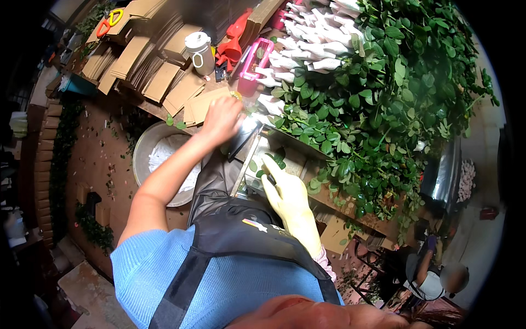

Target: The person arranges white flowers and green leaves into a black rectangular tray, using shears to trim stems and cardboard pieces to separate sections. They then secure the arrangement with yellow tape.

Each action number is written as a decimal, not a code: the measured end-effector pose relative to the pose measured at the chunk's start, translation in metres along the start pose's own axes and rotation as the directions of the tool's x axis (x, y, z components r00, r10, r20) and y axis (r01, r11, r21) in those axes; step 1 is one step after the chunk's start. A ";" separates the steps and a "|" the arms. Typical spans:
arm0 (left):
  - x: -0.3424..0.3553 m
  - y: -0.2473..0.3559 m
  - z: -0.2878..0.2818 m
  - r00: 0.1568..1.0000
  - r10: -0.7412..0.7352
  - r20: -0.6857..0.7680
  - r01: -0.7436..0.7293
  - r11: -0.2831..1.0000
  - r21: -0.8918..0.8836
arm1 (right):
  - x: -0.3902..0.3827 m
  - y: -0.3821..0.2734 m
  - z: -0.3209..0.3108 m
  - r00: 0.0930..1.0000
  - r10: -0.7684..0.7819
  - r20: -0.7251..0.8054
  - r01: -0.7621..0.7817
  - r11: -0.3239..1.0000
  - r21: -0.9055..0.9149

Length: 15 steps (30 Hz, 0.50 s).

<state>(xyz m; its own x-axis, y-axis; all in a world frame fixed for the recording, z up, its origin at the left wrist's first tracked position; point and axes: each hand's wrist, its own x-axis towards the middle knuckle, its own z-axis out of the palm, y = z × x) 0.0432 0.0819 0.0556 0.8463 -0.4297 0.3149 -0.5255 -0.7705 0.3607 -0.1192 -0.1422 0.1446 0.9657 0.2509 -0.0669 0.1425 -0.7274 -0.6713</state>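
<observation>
My bare left hand (223, 119) is closed, fingers curled, beside the flat cardboard pieces (204, 104) at the bench edge. What it holds, if anything, is hidden. A small yellow item (236, 95) shows just past its knuckles. My right hand (287, 193), in a pale yellow glove, has its fingers stretched out over a metal-framed tray (247, 159). Some green leaves (278, 156) lie inside that tray near the fingertips. Beyond both hands are many leafy green stems (350, 98), their heads covered in white mesh sleeves (309, 46).
Stacked cardboard (131, 57), a white-lidded cup (199, 52), a red tape dispenser (233, 46) and a pink basket (255, 66) stand at the back left. A round tub (143, 159) with white material sits below my left arm. Another person (430, 282) is at lower right.
</observation>
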 end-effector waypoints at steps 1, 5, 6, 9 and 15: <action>0.010 -0.026 0.019 0.995 0.097 -0.029 -0.093 0.990 0.103 | 0.003 -0.002 -0.001 0.993 -0.101 -0.053 0.103 0.994 0.044; 0.040 -0.057 0.074 0.988 -0.103 0.118 0.052 0.927 0.373 | 0.005 -0.004 0.000 0.987 -0.129 -0.097 0.138 0.987 0.084; 0.046 -0.060 0.079 0.971 -0.170 0.170 0.095 0.921 0.378 | 0.005 -0.003 0.000 0.984 -0.140 -0.110 0.149 0.986 0.077; 0.047 -0.066 0.081 0.959 -0.187 0.214 0.112 0.940 0.324 | 0.003 -0.002 0.000 0.982 -0.141 -0.123 0.150 0.987 0.065; 0.029 -0.060 0.035 0.965 0.202 -0.167 -0.228 0.961 -0.153 | 0.004 -0.002 0.001 0.968 -0.173 -0.183 0.194 0.976 0.101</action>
<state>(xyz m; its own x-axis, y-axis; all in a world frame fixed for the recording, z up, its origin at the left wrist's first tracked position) 0.1024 0.0988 0.0127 0.6955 -0.4918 0.5238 -0.7119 -0.5706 0.4095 -0.1160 -0.1398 0.1450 0.9497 0.2518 0.1863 0.3039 -0.5966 -0.7428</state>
